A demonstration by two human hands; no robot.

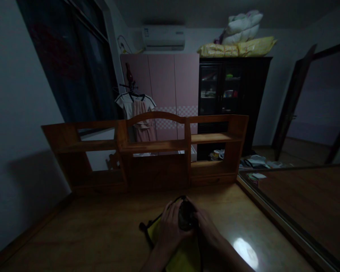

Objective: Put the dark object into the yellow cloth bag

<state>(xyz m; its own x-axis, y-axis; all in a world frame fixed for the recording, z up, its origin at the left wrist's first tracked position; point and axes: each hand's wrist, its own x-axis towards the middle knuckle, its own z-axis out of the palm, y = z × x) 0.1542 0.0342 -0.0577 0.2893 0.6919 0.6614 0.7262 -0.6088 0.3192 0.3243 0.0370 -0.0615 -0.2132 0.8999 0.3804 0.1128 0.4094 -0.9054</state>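
Dark oval item [186, 216] gripped by left hand [170, 223] and right hand [206, 223], long axis toward wooden shelf [155, 146]

ahead of you stands a wooden shelf unit [155, 146] with an arched middle. behind it you have a pink wardrobe [163, 79], with a white shirt [126, 104] hanging in front and an air conditioner [163, 37] above. next to the wardrobe is a glass-fronted dark cabinet [245, 88], topped by yellow sacks [253, 47] and a puffy white bundle [240, 28]. to your left is a dark window [95, 64]; far right, a door [292, 100] stands open.
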